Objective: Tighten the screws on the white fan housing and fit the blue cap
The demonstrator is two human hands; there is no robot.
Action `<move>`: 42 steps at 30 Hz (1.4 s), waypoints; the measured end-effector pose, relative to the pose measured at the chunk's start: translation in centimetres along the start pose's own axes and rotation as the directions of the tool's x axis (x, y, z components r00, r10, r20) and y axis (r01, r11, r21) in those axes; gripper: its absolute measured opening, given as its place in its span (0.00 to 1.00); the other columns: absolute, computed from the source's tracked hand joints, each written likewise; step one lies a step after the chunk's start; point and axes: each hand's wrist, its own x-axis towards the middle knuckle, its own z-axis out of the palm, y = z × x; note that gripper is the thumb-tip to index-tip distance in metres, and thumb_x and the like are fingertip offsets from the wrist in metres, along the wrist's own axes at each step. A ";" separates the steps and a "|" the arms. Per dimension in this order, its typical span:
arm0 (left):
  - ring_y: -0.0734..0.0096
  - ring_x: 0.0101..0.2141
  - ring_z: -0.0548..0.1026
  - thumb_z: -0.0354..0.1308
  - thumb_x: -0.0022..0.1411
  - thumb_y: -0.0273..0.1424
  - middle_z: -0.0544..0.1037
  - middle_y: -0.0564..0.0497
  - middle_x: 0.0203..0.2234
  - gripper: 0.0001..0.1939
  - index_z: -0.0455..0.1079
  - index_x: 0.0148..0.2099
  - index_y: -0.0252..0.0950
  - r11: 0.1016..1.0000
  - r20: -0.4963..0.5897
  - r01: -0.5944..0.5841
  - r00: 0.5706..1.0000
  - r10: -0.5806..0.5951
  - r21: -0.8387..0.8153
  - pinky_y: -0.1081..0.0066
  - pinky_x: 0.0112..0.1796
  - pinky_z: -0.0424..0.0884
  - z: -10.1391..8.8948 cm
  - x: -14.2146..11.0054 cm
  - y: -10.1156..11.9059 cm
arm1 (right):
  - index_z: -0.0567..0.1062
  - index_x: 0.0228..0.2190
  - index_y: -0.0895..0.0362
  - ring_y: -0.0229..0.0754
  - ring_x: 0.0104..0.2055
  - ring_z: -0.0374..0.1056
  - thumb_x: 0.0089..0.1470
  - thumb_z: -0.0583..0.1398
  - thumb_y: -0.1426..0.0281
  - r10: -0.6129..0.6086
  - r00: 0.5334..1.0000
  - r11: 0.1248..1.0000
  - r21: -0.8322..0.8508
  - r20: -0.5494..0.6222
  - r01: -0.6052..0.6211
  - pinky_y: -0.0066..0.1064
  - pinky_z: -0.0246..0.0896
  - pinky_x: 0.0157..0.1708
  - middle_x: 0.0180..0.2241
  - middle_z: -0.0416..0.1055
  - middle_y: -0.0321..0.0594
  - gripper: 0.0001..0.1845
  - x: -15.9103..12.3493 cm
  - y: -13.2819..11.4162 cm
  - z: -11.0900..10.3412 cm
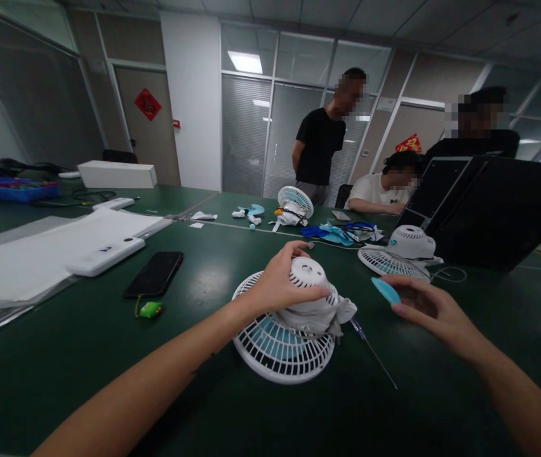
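A small white fan [284, 368] lies grille-down on the green table, its pale blue blades showing through the bars. My left hand [282, 279] is wrapped around the fan's rounded motor housing, thumb on the near side. To the right, my right hand [427, 308] pinches a light blue curved piece [385, 291] above the table, apart from the fan. A screwdriver [374, 352] with a clear bluish handle and long thin shaft rests beside the fan, between my two hands.
A second fan [411, 244] lies near a black monitor-like panel [499, 209]; another fan [294, 206] stands farther back. Blue gloves [337, 233], a black phone [153, 274] and a white device [106, 256] lie around. People [320, 146] are across the table.
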 end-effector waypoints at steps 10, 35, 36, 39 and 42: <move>0.50 0.49 0.71 0.74 0.43 0.39 0.69 0.40 0.50 0.47 0.55 0.61 0.35 0.999 -0.031 -0.039 0.999 0.039 0.007 0.52 0.50 0.68 0.3 0.0 -0.4 | 0.75 0.45 0.53 0.50 0.52 0.67 0.53 0.65 0.59 -0.371 0.883 0.904 -0.106 0.288 0.414 0.44 0.65 0.47 0.50 0.72 0.43 0.18 6.7 -7.5 6.2; 0.50 0.52 0.71 0.74 0.43 0.41 0.69 0.40 0.53 0.47 0.56 0.61 0.36 0.995 -0.027 -0.100 0.995 0.100 0.028 0.51 0.53 0.67 0.2 0.0 -0.4 | 0.81 0.36 0.57 0.44 0.39 0.69 0.56 0.62 0.61 -0.338 0.783 0.848 -0.192 0.522 0.494 0.35 0.61 0.40 0.37 0.75 0.42 0.13 9.5 -10.5 5.5; 0.50 0.52 0.70 0.74 0.44 0.41 0.69 0.39 0.53 0.46 0.56 0.60 0.35 0.994 -0.026 -0.106 0.994 0.107 0.026 0.52 0.53 0.67 0.2 0.0 -0.4 | 0.81 0.36 0.58 0.43 0.39 0.69 0.56 0.62 0.61 -0.340 0.774 0.842 -0.194 0.535 0.503 0.35 0.61 0.40 0.37 0.75 0.42 0.13 9.6 -10.7 5.4; 0.51 0.52 0.70 0.73 0.44 0.40 0.69 0.39 0.54 0.45 0.57 0.60 0.34 0.993 -0.032 -0.111 0.993 0.112 0.032 0.52 0.53 0.67 0.2 0.0 -0.3 | 0.80 0.35 0.58 0.42 0.38 0.69 0.56 0.62 0.62 -0.333 0.772 0.825 -0.229 0.541 0.517 0.34 0.60 0.39 0.37 0.74 0.41 0.12 9.7 -11.2 5.4; 0.52 0.52 0.71 0.73 0.45 0.39 0.70 0.40 0.53 0.42 0.58 0.58 0.36 0.992 -0.053 -0.118 0.991 0.120 0.042 0.52 0.53 0.67 0.4 -0.1 -0.3 | 0.77 0.33 0.58 0.39 0.32 0.66 0.55 0.60 0.64 -0.284 0.802 0.806 -0.323 0.525 0.496 0.31 0.58 0.32 0.30 0.73 0.39 0.10 9.4 -11.3 5.8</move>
